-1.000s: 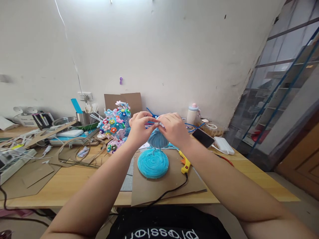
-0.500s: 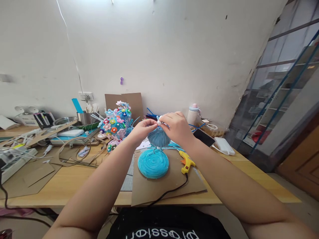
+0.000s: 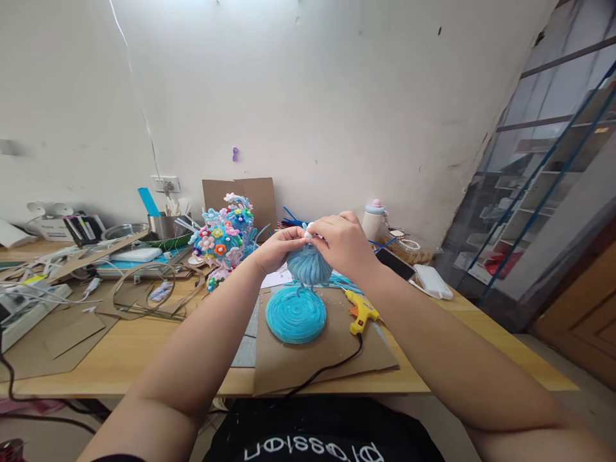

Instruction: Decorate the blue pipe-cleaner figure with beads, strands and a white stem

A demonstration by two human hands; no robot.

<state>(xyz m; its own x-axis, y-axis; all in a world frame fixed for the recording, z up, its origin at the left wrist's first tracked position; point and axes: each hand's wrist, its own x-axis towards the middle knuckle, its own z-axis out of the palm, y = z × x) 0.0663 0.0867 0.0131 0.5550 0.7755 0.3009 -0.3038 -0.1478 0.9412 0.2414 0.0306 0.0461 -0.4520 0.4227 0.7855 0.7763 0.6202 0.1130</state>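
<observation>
A small white piece [image 3: 308,236], perhaps an animal head with ear-like tips, is pinched between both hands. My left hand [image 3: 280,249] grips it from the left with thumb and forefinger. From the right, my right hand [image 3: 342,240] closes on it with bent fingers. Directly below hangs a rounded light-blue fuzzy body [image 3: 310,266] of pipe-cleaner strands, its lower end just above a flat coiled turquoise disc [image 3: 296,314]. That disc lies on a cardboard sheet [image 3: 337,359], beside a yellow hot glue gun [image 3: 362,312].
Left of my hands stands a blue pipe-cleaner piece covered in colourful flowers [image 3: 224,240]. A bottle [image 3: 373,221], a dark phone [image 3: 394,264] and a white power bank [image 3: 433,282] are at the right. The glue gun's black cord [image 3: 322,375] crosses the cardboard. Cardboard scraps [image 3: 77,333] cover the left side.
The light-blue body has tipped slightly, with more of its strands facing me. The white piece shows a little more between my fingers. Both hands remain nearly in place.
</observation>
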